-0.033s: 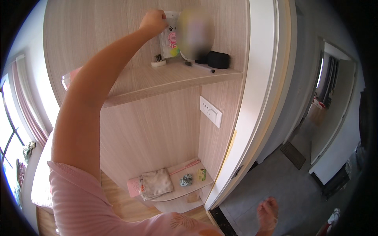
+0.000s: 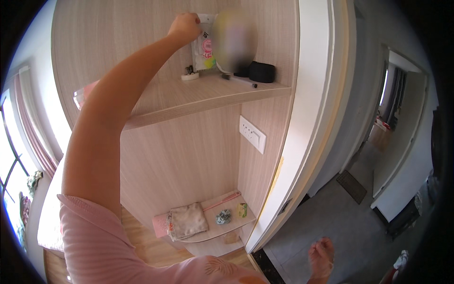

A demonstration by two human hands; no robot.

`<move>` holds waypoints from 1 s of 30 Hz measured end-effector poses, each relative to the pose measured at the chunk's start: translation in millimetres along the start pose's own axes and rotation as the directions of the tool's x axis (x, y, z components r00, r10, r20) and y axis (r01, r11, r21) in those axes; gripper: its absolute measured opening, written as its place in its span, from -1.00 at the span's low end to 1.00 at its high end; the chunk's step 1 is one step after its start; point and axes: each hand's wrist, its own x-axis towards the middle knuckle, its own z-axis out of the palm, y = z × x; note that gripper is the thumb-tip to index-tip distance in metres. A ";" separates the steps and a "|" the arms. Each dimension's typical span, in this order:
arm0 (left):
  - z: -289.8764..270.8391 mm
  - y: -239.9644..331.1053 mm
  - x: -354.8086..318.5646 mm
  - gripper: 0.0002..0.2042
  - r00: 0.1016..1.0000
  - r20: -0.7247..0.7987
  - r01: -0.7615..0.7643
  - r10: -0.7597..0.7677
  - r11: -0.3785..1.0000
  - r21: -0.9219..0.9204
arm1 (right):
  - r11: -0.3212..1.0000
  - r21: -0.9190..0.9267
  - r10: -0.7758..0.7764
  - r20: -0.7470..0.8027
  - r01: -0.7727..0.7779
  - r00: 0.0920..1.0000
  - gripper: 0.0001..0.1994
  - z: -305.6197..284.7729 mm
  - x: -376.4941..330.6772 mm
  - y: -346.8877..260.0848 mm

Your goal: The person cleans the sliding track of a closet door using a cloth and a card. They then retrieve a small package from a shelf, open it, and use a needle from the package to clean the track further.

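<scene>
One hand only is in view: your left hand (image 2: pixel 185 27), raised to the upper shelf (image 2: pixel 198 97), its grip pinching the top of a small printed packet (image 2: pixel 204 49) that stands upright against the back panel. Beside the packet: a blurred object, a black case (image 2: pixel 261 71), a pen (image 2: pixel 240 80), a small white dish (image 2: pixel 189 75). Nothing has shifted since the earlier frame. Lower shelf (image 2: pixel 215 229) carries a folded cloth (image 2: pixel 187 220). Grey floor right.

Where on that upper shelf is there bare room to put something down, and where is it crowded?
The upper shelf is bare along its front and middle, between the pink thing at its left end and the pen. The back right is crowded: the left hand grips a white packet above a small dish, beside a black case.
</scene>
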 end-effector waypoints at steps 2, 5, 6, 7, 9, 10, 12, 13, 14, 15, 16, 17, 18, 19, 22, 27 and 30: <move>5.7 0.2 2.4 -0.71 0.989 -0.136 -0.049 0.057 0.997 0.063 | 1.000 0.014 -0.005 -0.012 0.005 1.000 -0.82 0.7 -1.9 1.4; -5.9 43.0 -4.2 -0.74 0.940 -0.339 0.008 -0.021 0.999 -0.039 | 1.000 0.013 -0.026 -0.079 0.028 0.997 -0.83 -0.8 -6.1 2.4; -20.2 63.0 -2.2 -0.76 0.945 -0.318 0.027 -0.080 0.986 -0.166 | 1.000 0.000 -0.021 -0.109 0.022 0.994 -0.83 2.6 -7.5 3.4; -30.1 73.7 -1.8 -0.78 0.947 -0.290 0.052 -0.137 0.958 -0.284 | 1.000 -0.014 -0.013 -0.133 0.011 0.991 -0.82 4.7 -9.5 3.4; -25.7 61.7 7.4 -0.77 0.955 -0.269 0.065 -0.122 0.975 -0.211 | 0.999 -0.025 -0.025 -0.158 0.021 0.987 -0.81 12.8 -9.5 3.7; -21.5 54.1 11.8 -0.76 0.958 -0.261 0.070 -0.115 0.982 -0.176 | 0.999 -0.032 -0.034 -0.171 0.029 0.985 -0.80 14.8 -8.8 4.3; -25.2 61.9 5.5 -0.73 0.938 0.220 0.303 -0.267 0.941 -0.149 | 1.000 -0.004 -0.011 -0.151 0.011 0.989 -0.80 13.3 -8.5 5.5; -26.1 65.1 3.6 -0.70 0.835 0.446 0.402 -0.323 0.911 -0.092 | 1.000 0.011 0.001 -0.140 0.001 0.990 -0.80 12.0 -7.9 6.4; -22.6 61.6 1.5 -0.69 0.795 0.507 0.430 -0.334 0.899 -0.082 | 1.000 0.030 -0.004 -0.137 0.008 0.990 -0.80 10.0 -7.6 8.3; -14.7 56.0 -2.1 -0.67 0.750 0.566 0.456 -0.342 0.887 -0.069 | 0.999 0.050 -0.009 -0.136 0.016 0.991 -0.80 7.7 -7.3 10.4; -6.3 51.9 -5.7 -0.65 0.702 0.622 0.481 -0.347 0.875 -0.056 | 0.997 0.070 -0.015 -0.135 0.025 0.991 -0.80 6.5 -7.9 11.5; -2.0 49.4 -9.3 -0.67 0.707 0.639 0.523 -0.303 0.832 -0.184 | 0.997 0.076 -0.009 -0.126 0.019 0.992 -0.80 6.7 -7.9 11.6; 2.5 47.3 -12.9 -0.69 0.715 0.650 0.557 -0.257 0.771 -0.308 | 0.997 0.082 -0.004 -0.119 0.014 0.993 -0.80 7.3 -8.2 11.3; 5.6 44.7 -13.9 -0.70 0.727 0.654 0.583 -0.209 0.693 -0.425 | 0.996 0.087 0.000 -0.111 0.009 0.994 -0.80 7.4 -8.5 11.3; 7.5 54.0 -19.5 -0.77 0.709 0.646 0.612 -0.283 0.701 -0.366 | 0.998 0.057 -0.011 -0.111 0.017 0.994 -0.82 3.1 -9.4 14.7; 14.4 54.8 -14.7 -0.84 0.705 0.592 0.677 -0.389 0.619 -0.399 | 1.000 -0.001 -0.015 -0.095 0.015 0.995 -0.83 2.9 -14.7 14.2; 23.2 44.6 -8.1 -0.85 0.676 0.584 0.724 -0.449 0.551 -0.415 | 1.000 -0.028 0.008 -0.114 -0.011 0.993 -0.81 5.6 -13.6 14.2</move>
